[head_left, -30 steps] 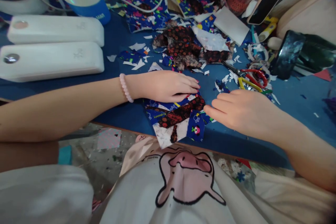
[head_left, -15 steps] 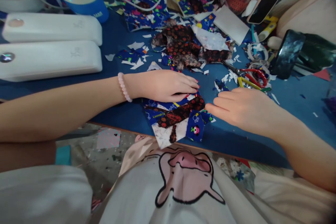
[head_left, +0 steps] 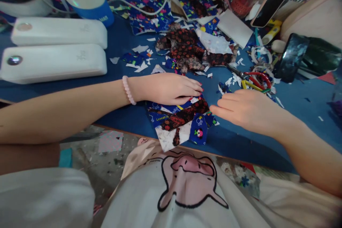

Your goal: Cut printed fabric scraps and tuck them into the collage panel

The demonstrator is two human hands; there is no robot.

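Observation:
My left hand (head_left: 172,89) lies palm down with its fingers stretched out over the top edge of a patchwork sheet (head_left: 181,121). Blue printed scraps, dark red-and-black strips and bare white patches make up its surface, and its lower corner overhangs the table edge. At the sheet's right edge is my right hand (head_left: 243,112), its fingers curled and closed, the lowest fingertip touching or nearly touching the dark strip. Whatever may be pinched beneath those fingers is hidden. Beyond the right hand lie scissors (head_left: 258,82) with red and yellow handles.
Dark floral scraps (head_left: 184,50) and white paper bits are strewn behind my hands. Two white oblong cases (head_left: 56,62) stand at left, near a blue-based bottle (head_left: 93,14). Dark phone-like objects (head_left: 292,57) and white rings (head_left: 260,53) lie at right.
The view has shifted slightly, so the cases and bottle at left appear a little farther right. Both hands and the patchwork sheet keep nearly the same places.

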